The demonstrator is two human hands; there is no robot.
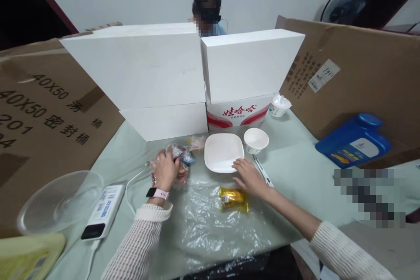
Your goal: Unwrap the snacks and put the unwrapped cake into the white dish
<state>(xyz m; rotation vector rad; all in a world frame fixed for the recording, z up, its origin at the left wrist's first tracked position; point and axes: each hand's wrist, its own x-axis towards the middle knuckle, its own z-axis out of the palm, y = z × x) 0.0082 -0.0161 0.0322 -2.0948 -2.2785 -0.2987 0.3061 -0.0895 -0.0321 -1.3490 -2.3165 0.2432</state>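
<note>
My left hand [166, 168], with a watch [157, 193] on its wrist, rests over a cluster of small wrapped snacks [183, 171]. Its fingers are apart and touch the wrappers, and part of the cluster is hidden under it. My right hand [248, 176] lies with fingers stretched at the lower right rim of a white square plate [223, 152]. Nothing shows in its grip. Just below that hand, a gold-wrapped snack [233, 200] lies on a clear plastic sheet [210, 223]. Right of the plate stand a white paper bowl [256, 140] and a slim white cutter-like tool [263, 170].
White boxes [157, 70] wall off the back, with a person [206, 4] behind them. Cardboard [344, 78] stands on both sides. A blue bottle [356, 140] and a second cup [280, 105] are at right; a power bank [104, 212] and clear lid [62, 201] at left.
</note>
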